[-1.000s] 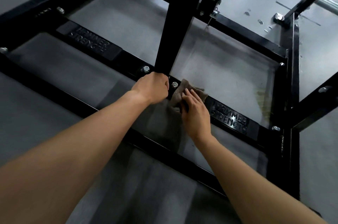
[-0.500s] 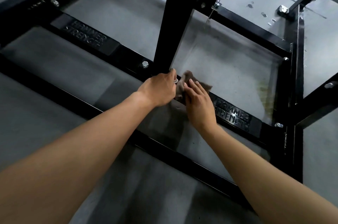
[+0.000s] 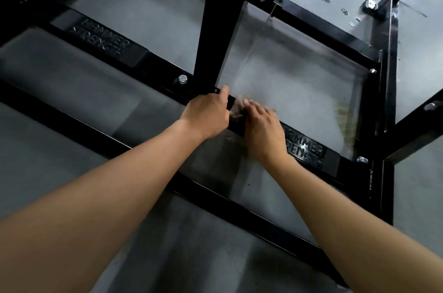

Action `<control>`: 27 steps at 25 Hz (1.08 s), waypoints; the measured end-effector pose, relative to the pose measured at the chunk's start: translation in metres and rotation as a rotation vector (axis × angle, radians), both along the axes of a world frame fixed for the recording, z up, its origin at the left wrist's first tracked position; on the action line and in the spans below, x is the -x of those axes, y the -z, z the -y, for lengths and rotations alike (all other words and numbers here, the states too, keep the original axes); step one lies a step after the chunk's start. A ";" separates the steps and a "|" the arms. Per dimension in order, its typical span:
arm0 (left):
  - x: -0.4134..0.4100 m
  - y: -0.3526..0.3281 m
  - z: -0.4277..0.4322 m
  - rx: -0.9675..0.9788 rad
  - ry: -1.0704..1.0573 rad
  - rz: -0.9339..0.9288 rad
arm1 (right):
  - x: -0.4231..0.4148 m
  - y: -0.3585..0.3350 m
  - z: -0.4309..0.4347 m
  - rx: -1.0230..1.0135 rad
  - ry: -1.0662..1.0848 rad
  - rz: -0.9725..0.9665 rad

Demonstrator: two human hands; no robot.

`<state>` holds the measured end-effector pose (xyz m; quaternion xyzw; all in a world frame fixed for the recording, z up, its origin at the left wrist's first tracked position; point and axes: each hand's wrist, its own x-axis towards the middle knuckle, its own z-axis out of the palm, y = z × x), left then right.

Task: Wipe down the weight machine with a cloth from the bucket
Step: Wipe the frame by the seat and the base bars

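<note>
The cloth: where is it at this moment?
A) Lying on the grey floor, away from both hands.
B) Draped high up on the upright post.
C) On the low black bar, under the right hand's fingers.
C: the cloth shows as a blurred pale patch on the low black bar beneath the right hand, close to the foot of the upright post.

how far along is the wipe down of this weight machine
Done: the cloth is out and in use. In hand: the right hand presses it on the base bar beside the upright, left hand gripping that bar. Left: probably most of the frame; wiped parts cannot be told apart.
</note>
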<state>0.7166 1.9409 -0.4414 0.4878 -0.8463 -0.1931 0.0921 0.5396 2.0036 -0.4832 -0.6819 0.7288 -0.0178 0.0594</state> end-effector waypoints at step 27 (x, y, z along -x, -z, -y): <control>0.017 -0.011 -0.010 -0.094 -0.064 0.102 | -0.012 -0.021 0.008 0.074 -0.178 0.152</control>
